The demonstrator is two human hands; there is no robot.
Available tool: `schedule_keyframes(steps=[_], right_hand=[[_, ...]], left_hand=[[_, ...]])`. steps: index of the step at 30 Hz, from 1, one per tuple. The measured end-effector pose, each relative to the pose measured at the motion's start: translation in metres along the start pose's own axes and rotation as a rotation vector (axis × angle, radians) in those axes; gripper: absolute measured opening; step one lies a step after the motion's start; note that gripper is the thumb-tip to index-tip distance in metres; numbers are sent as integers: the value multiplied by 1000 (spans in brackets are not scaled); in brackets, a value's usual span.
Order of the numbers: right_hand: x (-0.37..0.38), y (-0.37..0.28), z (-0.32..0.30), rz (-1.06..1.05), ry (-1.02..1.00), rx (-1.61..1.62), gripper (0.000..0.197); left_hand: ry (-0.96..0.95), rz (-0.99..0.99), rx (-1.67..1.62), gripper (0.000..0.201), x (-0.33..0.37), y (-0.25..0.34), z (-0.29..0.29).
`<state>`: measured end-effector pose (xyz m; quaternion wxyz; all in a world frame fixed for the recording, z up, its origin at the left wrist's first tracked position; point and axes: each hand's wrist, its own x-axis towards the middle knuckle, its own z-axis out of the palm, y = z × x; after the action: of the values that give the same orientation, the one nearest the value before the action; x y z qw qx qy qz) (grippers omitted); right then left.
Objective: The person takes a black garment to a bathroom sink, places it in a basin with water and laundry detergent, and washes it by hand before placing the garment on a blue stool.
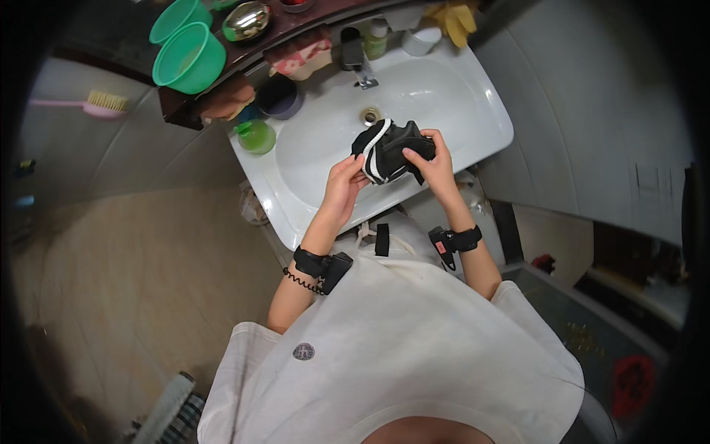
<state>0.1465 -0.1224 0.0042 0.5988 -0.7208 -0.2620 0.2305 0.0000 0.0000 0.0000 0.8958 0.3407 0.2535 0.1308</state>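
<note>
Head view: left fingers (355, 169) and right fingers (418, 157) grip a creased black, white-banded item (397, 144)

In my fingers (431, 135): black item (403, 140), smooth, faint sheen, with matt, ribbed white trim (372, 152). Sink (452, 100): glossy, smooth, ceramic-looking. Green tub (201, 72): plastic, semi-gloss. Rounded container (248, 21): mirror-bright, metal-looking. My shirt (414, 333): soft-looking matt cloth.

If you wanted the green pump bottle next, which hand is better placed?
Probably the left hand: it's nearer the green pump bottle than the right hand. Both hold the black-and-white item, though.
</note>
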Motion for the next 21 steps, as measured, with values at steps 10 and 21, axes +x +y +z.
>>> schedule_keyframes(steps=[10, 21], right_hand=[[-109, 12, -63, 210, 542, 758, 23], [-267, 21, -109, 244, 814, 1136, 29]], left_hand=[[-110, -225, -446, 32, -19, -5, -43], [-206, 125, 897, 39, -51, -83, 4]])
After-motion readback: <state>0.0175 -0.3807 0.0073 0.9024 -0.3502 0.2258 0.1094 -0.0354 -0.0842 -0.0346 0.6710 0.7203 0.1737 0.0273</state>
